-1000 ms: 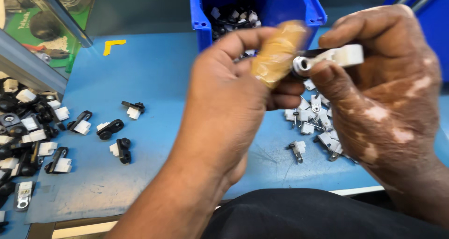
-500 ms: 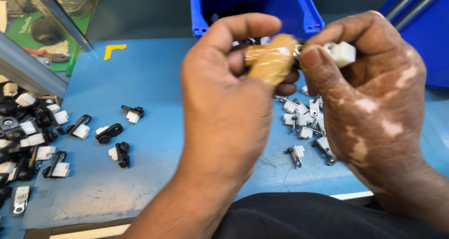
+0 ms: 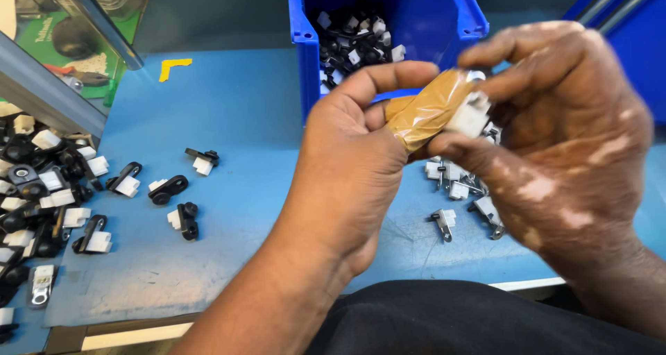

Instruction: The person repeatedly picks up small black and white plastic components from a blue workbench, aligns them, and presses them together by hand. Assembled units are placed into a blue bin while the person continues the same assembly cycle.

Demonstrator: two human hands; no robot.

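Observation:
My left hand (image 3: 354, 161) is raised over the blue mat, and one of its fingers is wrapped in tan tape (image 3: 429, 109). My right hand (image 3: 562, 140) meets it from the right and pinches a small white plastic clip part (image 3: 470, 114) against that taped finger. Both hands grip the part between them, in front of the blue bin (image 3: 305, 36). Most of the part is hidden by the fingers.
The blue bin holds several black and white clip parts (image 3: 354, 36). Loose white pieces (image 3: 458, 188) lie on the mat under my right hand. Several black-and-white clips (image 3: 166, 188) are scattered at the left, with a denser pile (image 3: 35, 188) at the left edge.
Both hands shifted slightly to the right and down. The white part, earlier sticking out past my right thumb, is now tucked in between the fingers against the taped finger.

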